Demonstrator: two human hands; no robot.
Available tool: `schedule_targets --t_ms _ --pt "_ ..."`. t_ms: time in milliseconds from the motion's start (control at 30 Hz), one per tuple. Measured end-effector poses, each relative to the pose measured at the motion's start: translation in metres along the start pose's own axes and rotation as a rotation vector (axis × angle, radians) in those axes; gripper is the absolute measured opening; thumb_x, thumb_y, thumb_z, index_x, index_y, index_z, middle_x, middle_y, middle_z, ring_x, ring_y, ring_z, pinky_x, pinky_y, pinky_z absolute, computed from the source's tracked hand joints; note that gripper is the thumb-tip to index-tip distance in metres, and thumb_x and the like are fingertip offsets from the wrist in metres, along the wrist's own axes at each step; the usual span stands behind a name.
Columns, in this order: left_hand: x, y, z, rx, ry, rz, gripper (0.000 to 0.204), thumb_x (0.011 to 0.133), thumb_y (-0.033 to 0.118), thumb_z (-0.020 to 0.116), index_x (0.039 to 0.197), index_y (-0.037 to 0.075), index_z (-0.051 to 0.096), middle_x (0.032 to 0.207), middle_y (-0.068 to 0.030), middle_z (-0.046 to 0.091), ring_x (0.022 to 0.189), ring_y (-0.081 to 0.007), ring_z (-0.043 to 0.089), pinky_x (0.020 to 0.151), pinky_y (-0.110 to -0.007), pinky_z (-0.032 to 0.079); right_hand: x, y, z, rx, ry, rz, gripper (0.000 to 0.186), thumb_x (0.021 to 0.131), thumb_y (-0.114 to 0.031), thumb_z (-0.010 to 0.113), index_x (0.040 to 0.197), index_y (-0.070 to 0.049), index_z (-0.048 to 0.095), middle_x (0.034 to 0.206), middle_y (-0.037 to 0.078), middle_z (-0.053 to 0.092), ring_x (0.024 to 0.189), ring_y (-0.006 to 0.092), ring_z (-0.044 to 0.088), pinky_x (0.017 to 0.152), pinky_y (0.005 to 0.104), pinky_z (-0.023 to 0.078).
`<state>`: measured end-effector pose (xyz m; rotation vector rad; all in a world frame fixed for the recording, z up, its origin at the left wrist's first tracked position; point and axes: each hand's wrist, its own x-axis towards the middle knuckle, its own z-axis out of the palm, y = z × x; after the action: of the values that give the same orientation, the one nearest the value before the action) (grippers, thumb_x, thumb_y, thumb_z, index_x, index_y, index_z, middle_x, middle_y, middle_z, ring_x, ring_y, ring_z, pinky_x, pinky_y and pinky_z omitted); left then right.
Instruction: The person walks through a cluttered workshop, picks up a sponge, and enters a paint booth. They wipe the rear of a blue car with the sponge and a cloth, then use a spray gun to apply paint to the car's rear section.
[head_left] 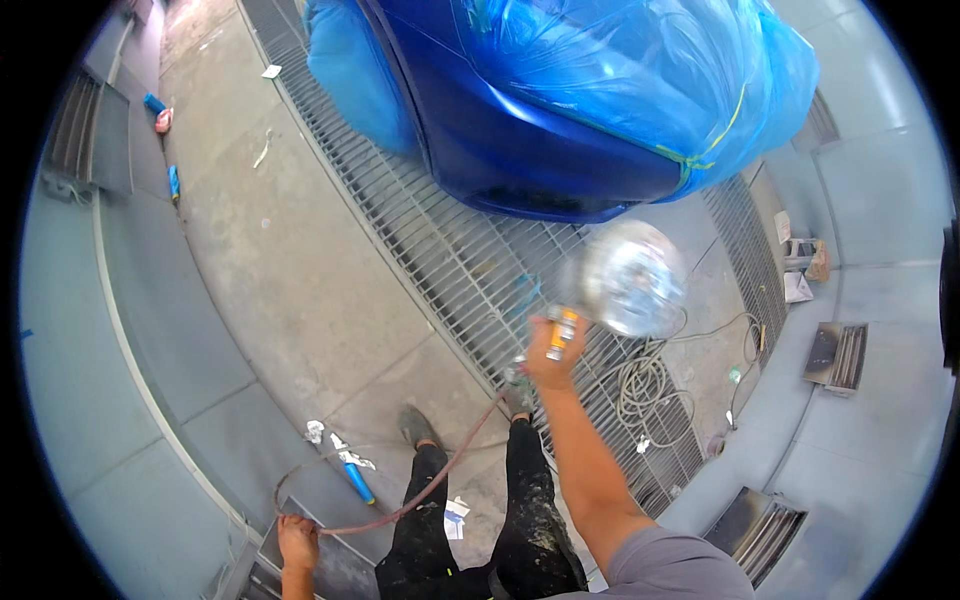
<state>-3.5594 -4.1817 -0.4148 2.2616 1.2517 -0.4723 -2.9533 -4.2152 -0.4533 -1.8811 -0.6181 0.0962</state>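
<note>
My right hand [548,360] is closed around the grip of a spray gun [562,333] with silver and orange parts. A round, shiny silver cup [635,280], blurred by motion, sits at the gun's far end. It is just below the glossy dark blue car body panel [540,165], apart from it as far as I can tell. Blue plastic film [650,80] covers the rest of the car. A reddish hose [440,480] runs from below the gun to my left hand [298,542], whose fingers are wrapped round it low on the left.
Metal floor grating [410,225] runs under the car and beside my feet. A coiled hose [650,390] lies on it at right. A blue roll [358,483] and crumpled scraps lie near my left foot. Wall vents [838,358] line the right wall.
</note>
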Motion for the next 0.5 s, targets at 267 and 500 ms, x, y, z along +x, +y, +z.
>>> schedule_targets --t_ms 267,500 --pt "0.005 -0.027 -0.010 -0.032 -0.016 0.081 0.015 0.063 0.010 0.070 0.078 0.007 0.070 0.086 -0.0112 0.063 0.097 -0.0325 0.059 0.097 -0.052 0.041 0.077 -0.135 0.072 0.299 -0.532 0.026 0.033 0.071 0.000 0.070 0.103 0.000 0.060 0.091 0.007 0.062 0.079 0.0173 0.061 0.069 0.0313 0.052" --pt "0.027 -0.008 -0.023 -0.079 -0.016 0.219 0.024 0.062 0.010 0.071 0.087 0.008 0.070 0.086 -0.0098 0.065 0.098 -0.0328 0.059 0.097 -0.051 0.040 0.151 -0.106 -0.095 0.500 -0.303 0.300 0.039 0.069 0.006 0.058 0.108 0.002 0.052 0.095 0.013 0.057 0.087 0.0246 0.064 0.063 0.0394 0.061"
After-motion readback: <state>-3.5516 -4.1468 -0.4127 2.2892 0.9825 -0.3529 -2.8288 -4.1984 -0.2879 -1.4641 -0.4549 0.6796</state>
